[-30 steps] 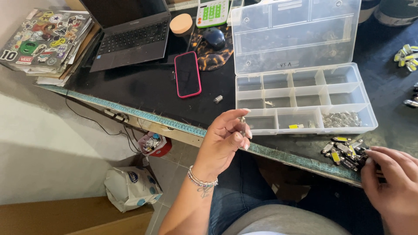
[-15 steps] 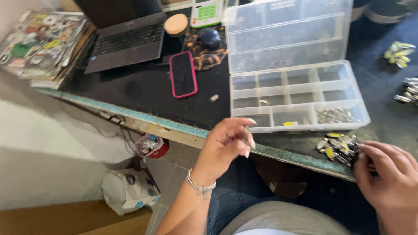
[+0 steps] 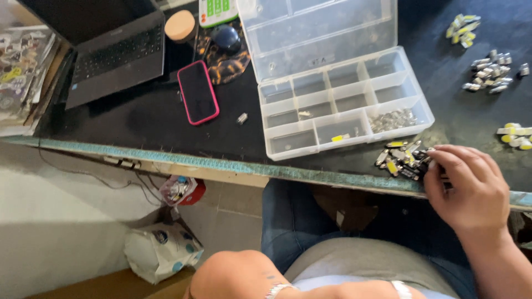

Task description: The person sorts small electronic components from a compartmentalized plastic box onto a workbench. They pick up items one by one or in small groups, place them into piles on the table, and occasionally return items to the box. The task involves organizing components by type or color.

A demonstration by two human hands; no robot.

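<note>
My right hand (image 3: 468, 191) rests on the table's front edge, its curled fingertips closed on small bulbs at the right side of a pile of yellow and silver bulbs (image 3: 400, 157). Just behind the pile lies an open clear compartment box (image 3: 343, 105) with a few bulbs in its front compartments. My left arm (image 3: 238, 274), wearing a bracelet, lies low over my lap at the bottom edge. Its hand is mostly cut off by the frame.
A pink-cased phone (image 3: 198, 91), a laptop (image 3: 113, 55), a round wooden lid (image 3: 180, 25) and a dark mouse (image 3: 224, 37) lie at the back left. More bulb piles (image 3: 490, 71) sit at the right. On the floor are a white bag (image 3: 160, 250) and a red tub (image 3: 183, 191).
My left hand has dropped from the table edge down to my lap and mostly out of view. The right hand stays on the bulb pile. The view has shifted right.
</note>
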